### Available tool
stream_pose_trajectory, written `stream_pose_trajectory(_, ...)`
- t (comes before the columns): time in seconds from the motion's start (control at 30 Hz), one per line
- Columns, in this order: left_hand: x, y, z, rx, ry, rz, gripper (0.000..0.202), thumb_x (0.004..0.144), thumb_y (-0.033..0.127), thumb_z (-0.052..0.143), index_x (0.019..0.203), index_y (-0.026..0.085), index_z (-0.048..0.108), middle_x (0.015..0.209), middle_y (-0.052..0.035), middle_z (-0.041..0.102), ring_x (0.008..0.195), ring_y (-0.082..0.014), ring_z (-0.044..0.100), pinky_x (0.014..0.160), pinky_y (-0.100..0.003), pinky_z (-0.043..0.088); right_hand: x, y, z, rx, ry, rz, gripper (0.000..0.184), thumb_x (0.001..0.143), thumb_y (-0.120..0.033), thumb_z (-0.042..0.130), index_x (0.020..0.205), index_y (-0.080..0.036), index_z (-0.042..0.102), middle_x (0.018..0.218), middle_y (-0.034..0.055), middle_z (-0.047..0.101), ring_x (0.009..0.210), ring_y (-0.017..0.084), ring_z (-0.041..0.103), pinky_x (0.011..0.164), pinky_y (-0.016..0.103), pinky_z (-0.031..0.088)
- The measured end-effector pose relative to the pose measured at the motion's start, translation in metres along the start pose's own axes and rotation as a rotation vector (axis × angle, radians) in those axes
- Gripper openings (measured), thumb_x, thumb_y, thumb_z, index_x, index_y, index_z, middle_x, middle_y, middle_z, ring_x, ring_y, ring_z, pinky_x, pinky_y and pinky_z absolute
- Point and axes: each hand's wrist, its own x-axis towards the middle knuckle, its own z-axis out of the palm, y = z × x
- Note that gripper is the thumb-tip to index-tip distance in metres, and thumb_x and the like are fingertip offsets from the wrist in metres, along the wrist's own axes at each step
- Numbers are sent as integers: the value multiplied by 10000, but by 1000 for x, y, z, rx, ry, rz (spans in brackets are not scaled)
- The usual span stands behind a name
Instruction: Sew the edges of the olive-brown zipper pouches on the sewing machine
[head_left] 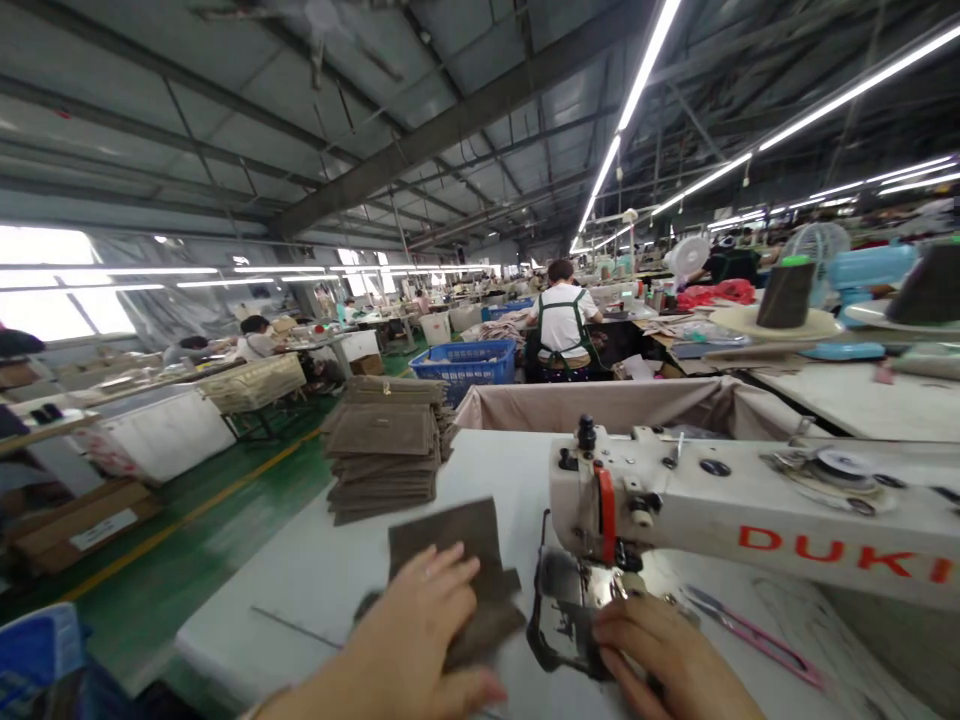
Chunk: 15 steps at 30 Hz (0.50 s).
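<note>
- Brown fabric piece (450, 525): flat on the white tabletop (510, 465), left of the sewing machine (675, 495).
- Left hand (424, 620): fingers spread, laid over the piece, not clasping.
- Right hand (664, 640): fingers bent beside the needle area; cannot tell if gripping.
- Pink-handled snips (765, 640): lying right of that hand.
- Stack of brown pieces (386, 435): beyond the left hand.
- Blue basket (465, 372): behind the stack.

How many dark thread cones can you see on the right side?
2: one dark cone beyond the sewing machine, the other cone farther right, cut off by the picture's edge. More may be hidden farther back.
</note>
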Motion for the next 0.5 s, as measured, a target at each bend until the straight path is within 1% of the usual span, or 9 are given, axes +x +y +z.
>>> stream_pose_trajectory(0.03,-16,13,23,-79,-95,27,472,854,561,632,1149,194,666,1338,-113,610,1250,-354,548,1031,-491,462,3,-11,-2,35,-53,25,216,865,-135,596,1028,-242,687,1037,44,708,960,205,656,853,322,536)
stream_pose_trajectory(0.07,-29,22,44,-135,-141,18,513,863,559,630,1231,201,627,1356,-111,595,1250,-347,551,1009,-473,484,4,-22,-1,62,-96,59,176,855,-167,632,995,-252,696,1020,32,708,956,215,648,861,343,530)
stream_pose_trajectory(0.1,-38,27,61,-168,-152,-32,525,879,506,636,1306,208,577,1401,-109,554,1278,-342,524,1033,-480,462,4,-31,2,78,-130,91,124,848,-210,667,958,-256,702,993,24,708,936,224,642,848,355,529)
stream_pose_trajectory(0.13,-42,29,74,-193,-135,-103,513,895,431,641,1351,221,538,1415,-99,543,1289,-325,514,1052,-474,445,3,-40,8,80,-137,123,114,833,-236,698,944,-259,705,994,21,708,932,236,637,838,368,528)
stream_pose_trajectory(0.2,-38,27,88,-211,-65,-278,530,880,325,668,1377,228,512,1414,-97,543,1290,-310,501,1081,-479,403,-5,-55,25,54,-79,156,233,794,-288,754,1019,-271,697,1080,27,698,968,269,623,854,412,516)
stream_pose_trajectory(0.27,-24,24,89,-220,-8,-417,504,834,321,717,1305,211,576,1320,-107,593,1220,-314,530,1049,-484,408,-13,-65,42,27,-28,167,336,788,-304,763,1110,-298,672,1189,30,669,1037,293,602,884,447,499)
stream_pose_trajectory(0.33,-7,23,83,-239,2,-466,400,800,333,742,1159,180,654,1167,-111,625,1115,-317,555,987,-484,425,-19,-72,53,32,-9,213,358,803,-247,737,1143,-326,657,1243,19,646,1092,288,581,920,451,480)
stream_pose_trajectory(0.43,9,30,74,-295,-48,-387,124,810,224,692,922,172,688,973,-73,629,987,-275,570,908,-413,439,-21,-80,56,111,25,339,350,783,-133,702,1075,-326,679,1228,4,648,1114,261,570,962,432,460)
stream_pose_trajectory(0.5,11,39,66,-334,-88,-303,51,818,158,648,849,184,678,922,-44,634,936,-234,582,861,-339,447,-19,-81,51,169,53,405,288,771,-115,695,998,-292,694,1218,22,646,1115,260,572,973,427,461)
